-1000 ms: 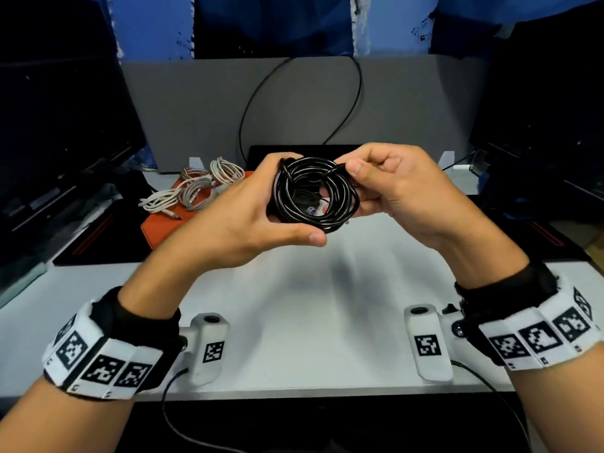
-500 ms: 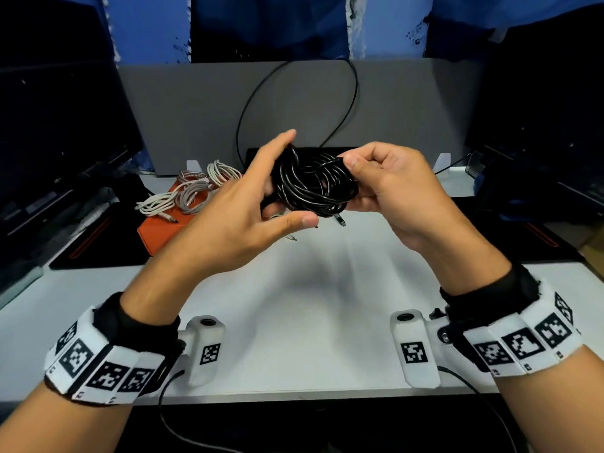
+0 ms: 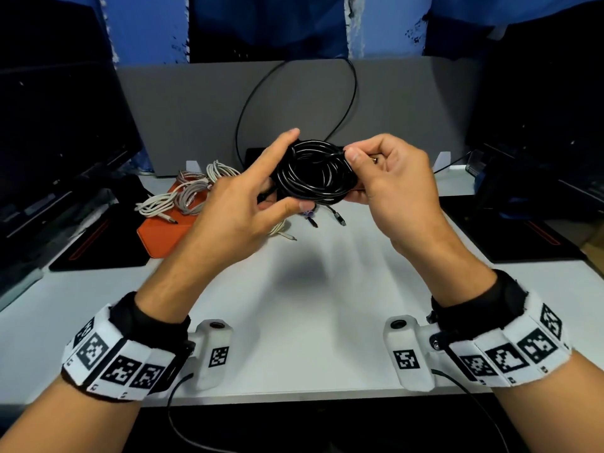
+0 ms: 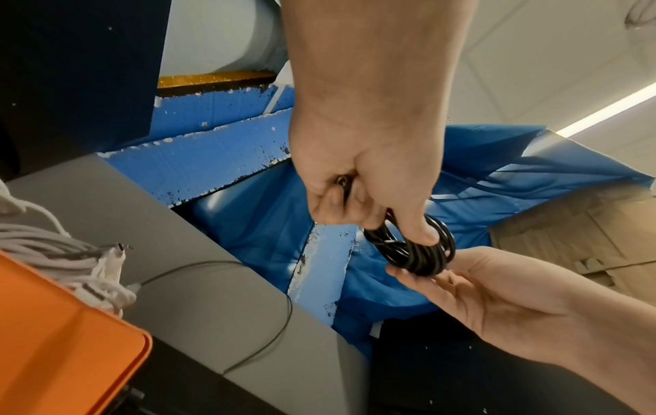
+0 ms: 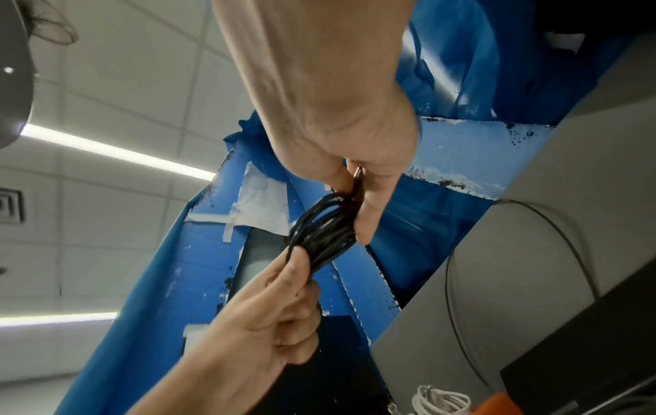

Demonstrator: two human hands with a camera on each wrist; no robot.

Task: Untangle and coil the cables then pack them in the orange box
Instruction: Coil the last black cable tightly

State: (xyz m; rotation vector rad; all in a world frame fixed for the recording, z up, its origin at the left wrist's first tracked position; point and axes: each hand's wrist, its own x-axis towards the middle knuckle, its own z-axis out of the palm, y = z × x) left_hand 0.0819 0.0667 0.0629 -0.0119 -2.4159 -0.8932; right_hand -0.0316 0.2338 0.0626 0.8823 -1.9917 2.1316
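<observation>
I hold a coil of black cable (image 3: 313, 171) above the white table. My left hand (image 3: 248, 204) grips its left side: the thumb lies under the rim and the index finger stretches up over the top. My right hand (image 3: 392, 184) pinches the right side, with a gold plug tip showing in its curled fingers. Two black plug ends (image 3: 340, 220) dangle under the coil. The left wrist view shows the coil (image 4: 415, 252) between both hands, as does the right wrist view (image 5: 326, 227). The orange box (image 3: 160, 237) lies at the back left with white and grey cables (image 3: 189, 194) heaped on it.
A grey back panel (image 3: 294, 103) stands behind the table, with a thin black wire (image 3: 242, 125) looping up it. Black mats lie at the left (image 3: 98, 243) and right (image 3: 539, 243) edges. A white plug end (image 3: 284, 233) trails onto the table (image 3: 310, 305) beside the box.
Both hands have turned the coil between them. My left thumb slid from the coil's front to beneath it and the index finger straightened. Two plug ends now hang below the coil.
</observation>
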